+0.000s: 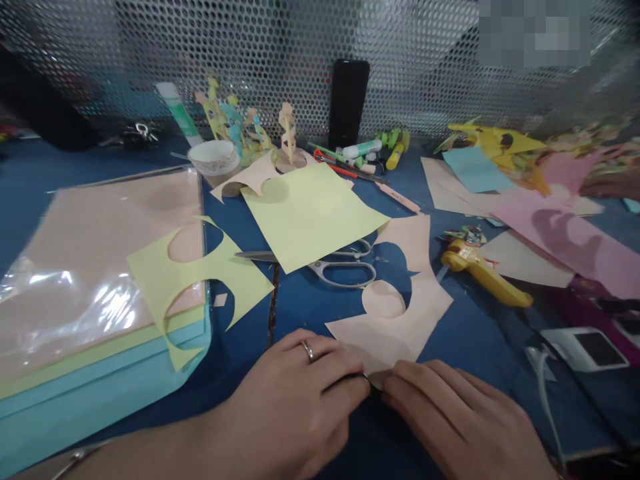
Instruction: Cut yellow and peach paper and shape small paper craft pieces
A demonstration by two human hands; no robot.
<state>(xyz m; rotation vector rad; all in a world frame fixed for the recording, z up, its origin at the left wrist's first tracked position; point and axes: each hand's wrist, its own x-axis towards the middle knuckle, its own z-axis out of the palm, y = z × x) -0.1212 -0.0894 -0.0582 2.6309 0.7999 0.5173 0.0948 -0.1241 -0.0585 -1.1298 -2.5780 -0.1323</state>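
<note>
Near the table's front edge my left hand [305,393], with a ring on one finger, has its fingers curled and pinched. My right hand [455,413] faces it, fingers bent and pressed together. Pale pink paper [378,379] shows between the two sets of fingertips; most of it is hidden, and I cannot tell whether it joins the scrap behind. That cut pale pink scrap [425,297] lies just beyond, with a pale pink paper disc [383,299] in its curved cut-out. Farther back, scissors [345,273] lie partly under a yellow-green sheet [310,213].
A yellow glue gun [485,273] and its cable lie at right, near pink sheets [565,233]. A plastic sleeve of coloured paper [115,247] covers the left, with a cut yellow-green scrap [200,280] overlapping it. Behind stand a paper cup [215,159], glue stick [179,113] and phone [349,103].
</note>
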